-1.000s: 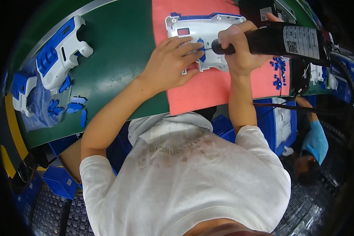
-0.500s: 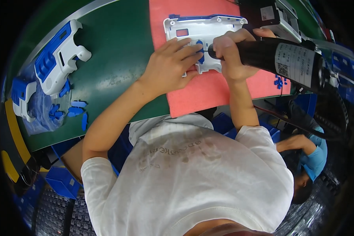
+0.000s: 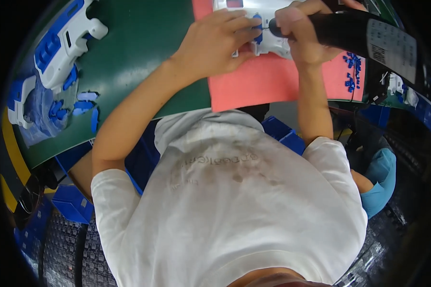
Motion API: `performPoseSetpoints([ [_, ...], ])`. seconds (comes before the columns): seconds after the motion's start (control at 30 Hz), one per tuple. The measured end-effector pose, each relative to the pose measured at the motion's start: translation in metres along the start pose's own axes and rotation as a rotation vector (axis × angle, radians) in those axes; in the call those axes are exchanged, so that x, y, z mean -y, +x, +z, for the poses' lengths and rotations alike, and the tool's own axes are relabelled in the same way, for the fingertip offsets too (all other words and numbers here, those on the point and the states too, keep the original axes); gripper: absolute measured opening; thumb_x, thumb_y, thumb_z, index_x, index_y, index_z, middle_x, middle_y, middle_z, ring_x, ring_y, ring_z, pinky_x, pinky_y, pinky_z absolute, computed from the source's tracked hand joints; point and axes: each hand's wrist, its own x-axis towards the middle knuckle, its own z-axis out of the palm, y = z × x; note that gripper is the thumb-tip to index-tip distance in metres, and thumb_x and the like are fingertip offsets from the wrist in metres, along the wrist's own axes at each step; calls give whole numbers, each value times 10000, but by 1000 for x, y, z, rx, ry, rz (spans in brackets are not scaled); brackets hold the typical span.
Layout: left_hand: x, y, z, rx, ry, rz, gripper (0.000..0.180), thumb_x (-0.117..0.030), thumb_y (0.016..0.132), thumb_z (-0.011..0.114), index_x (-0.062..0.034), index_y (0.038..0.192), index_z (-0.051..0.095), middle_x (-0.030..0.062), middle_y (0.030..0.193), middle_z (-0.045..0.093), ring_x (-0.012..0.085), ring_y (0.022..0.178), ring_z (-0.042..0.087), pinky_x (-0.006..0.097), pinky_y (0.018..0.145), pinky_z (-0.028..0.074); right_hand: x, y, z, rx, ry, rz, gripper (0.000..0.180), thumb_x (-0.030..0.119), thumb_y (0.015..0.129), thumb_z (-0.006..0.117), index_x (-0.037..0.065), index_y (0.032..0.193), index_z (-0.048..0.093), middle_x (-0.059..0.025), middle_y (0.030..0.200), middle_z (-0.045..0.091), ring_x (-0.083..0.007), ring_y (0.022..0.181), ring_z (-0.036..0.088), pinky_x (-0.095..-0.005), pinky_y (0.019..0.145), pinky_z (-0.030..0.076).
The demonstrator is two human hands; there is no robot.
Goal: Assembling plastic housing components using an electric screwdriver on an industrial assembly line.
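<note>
My right hand (image 3: pixel 305 36) is wrapped round a black electric screwdriver (image 3: pixel 342 29), held almost level with its tip pointing left. That tip meets or nearly meets a narrow blue plastic part (image 3: pixel 258 29) seated in a white plastic housing (image 3: pixel 274 46). From the left, my left hand (image 3: pixel 220 42) grips the housing's near edge, its fingers reaching over the inside beside the blue part and its thumb below. The housing lies on a pink mat (image 3: pixel 244 85), and its far side is cut off by the top of the picture.
On the green table (image 3: pixel 139 52), a white and blue housing (image 3: pixel 62 43) and a smaller one (image 3: pixel 21 103) rest at left by a plastic bag (image 3: pixel 43 125) and loose blue parts (image 3: pixel 84 106). Small blue pieces (image 3: pixel 352 71) lie at right. A person's blue sleeve (image 3: pixel 380 184) shows behind.
The whole view has shifted, so the table and housing sit higher in the picture. Both hands keep their hold, with the screwdriver still at the blue part. The person at right is less visible.
</note>
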Motion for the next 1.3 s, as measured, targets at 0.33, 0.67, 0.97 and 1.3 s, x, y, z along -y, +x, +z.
performPoseSetpoints([
  [0.33, -6, 14, -16, 13, -135, -27, 362, -172, 655, 721, -36, 979, 635, 144, 1049, 622, 339, 1002, 595, 441, 868, 496, -8, -5, -3, -7, -216, -158, 657, -55, 789, 632, 36, 1296, 225, -33, 662, 534, -117, 501, 512, -264, 505, 454],
  [0.67, -6, 4, -3, -69, -7, 101, 390, -192, 684, 760, -108, 1059, 694, 26, 1195, 646, 261, 1130, 593, 385, 941, 484, 36, 50, -181, -257, -65, -386, 194, -54, 775, 555, 56, 928, 604, -112, 601, 569, -224, 486, 549, -426, 555, 523],
  [0.97, -14, 11, -5, -4, 27, 3, 420, -187, 664, 793, -101, 1064, 700, 36, 1194, 651, 276, 1140, 589, 395, 944, 481, 19, 52, -147, -433, -180, -298, 427, -57, 801, 618, -20, 1189, 445, -51, 666, 550, -133, 481, 513, -275, 472, 442],
  [1.3, -9, 12, -2, -39, -35, 15, 559, -211, 681, 783, -104, 1204, 617, 53, 1206, 638, 293, 1144, 579, 405, 946, 464, 38, 37, -128, -307, -53, -326, 646, -166, 743, 561, 60, 1305, 335, -86, 650, 600, -197, 464, 541, -386, 495, 511],
])
